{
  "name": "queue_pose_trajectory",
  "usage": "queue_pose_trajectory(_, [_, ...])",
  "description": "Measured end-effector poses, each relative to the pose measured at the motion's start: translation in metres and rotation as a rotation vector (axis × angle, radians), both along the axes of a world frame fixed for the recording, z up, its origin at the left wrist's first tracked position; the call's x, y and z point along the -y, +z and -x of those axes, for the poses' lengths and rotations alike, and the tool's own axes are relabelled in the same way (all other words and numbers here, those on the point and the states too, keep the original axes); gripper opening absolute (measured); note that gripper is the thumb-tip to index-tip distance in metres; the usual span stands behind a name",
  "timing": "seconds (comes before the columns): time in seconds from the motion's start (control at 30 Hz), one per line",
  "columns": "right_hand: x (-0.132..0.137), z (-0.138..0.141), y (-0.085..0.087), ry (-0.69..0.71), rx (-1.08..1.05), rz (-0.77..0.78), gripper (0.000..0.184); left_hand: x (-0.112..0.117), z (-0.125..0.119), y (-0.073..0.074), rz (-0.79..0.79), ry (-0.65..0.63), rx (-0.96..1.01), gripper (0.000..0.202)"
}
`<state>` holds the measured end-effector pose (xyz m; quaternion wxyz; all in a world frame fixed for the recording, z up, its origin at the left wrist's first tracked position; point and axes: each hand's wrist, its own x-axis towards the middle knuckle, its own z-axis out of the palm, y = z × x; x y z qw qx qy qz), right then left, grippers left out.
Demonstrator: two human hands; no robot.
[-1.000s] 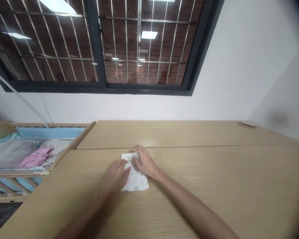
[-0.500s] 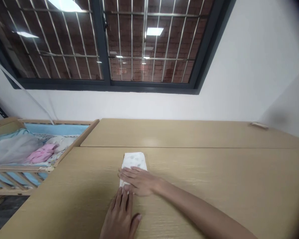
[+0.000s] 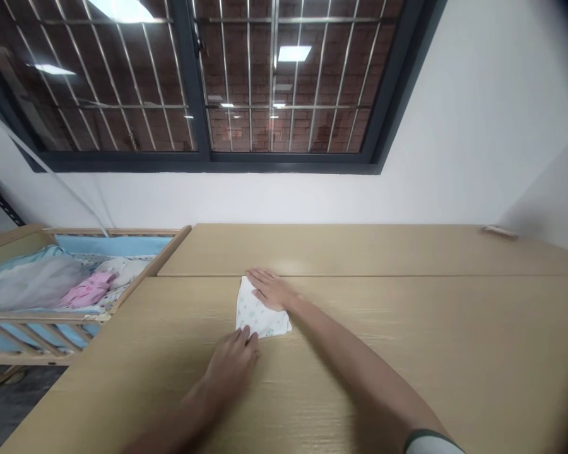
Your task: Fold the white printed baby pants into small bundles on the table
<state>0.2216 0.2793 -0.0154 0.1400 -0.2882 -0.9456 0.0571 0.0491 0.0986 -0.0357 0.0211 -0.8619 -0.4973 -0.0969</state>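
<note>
A small folded white cloth [image 3: 258, 317] with a faint green print lies on the light wooden table [image 3: 407, 353], near its middle seam. My right hand [image 3: 271, 290] lies flat on the cloth's far part, fingers stretched out toward the left. My left hand [image 3: 231, 364] rests on the table at the cloth's near edge, its fingertips touching that edge and its fingers loosely extended.
A wooden crib [image 3: 71, 284] with blue lining stands to the left of the table, holding pink [image 3: 85, 291] and grey clothes. A small flat object [image 3: 499, 231] lies at the table's far right corner. A white wall and barred window rise behind.
My right hand slid from the cloth's near end to its far end. My left hand shifted slightly left along the near edge. The cloth now looks shorter and wider.
</note>
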Motion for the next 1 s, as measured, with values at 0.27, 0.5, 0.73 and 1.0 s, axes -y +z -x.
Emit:
queue_pose_trajectory(0.27, [0.070,-0.034,0.023,-0.061,-0.221,-0.002,0.031,-0.051,0.026,0.031,0.127,-0.120,0.140,0.018])
queue_pose_trajectory(0.5, [0.082,-0.057,0.008,0.042,-0.200,0.041,0.050,-0.067,0.030,0.021,0.183,0.020,0.492,0.023])
queue_pose_trajectory(0.73, [0.074,-0.055,-0.008,-0.074,-0.305,0.149,0.037,-0.066,0.050,0.014,0.255,-0.001,0.705,0.034])
queue_pose_trajectory(1.0, [0.075,-0.054,-0.001,-0.186,-0.462,0.253,0.022,-0.075,0.048,0.008,0.281,0.001,0.810,0.041])
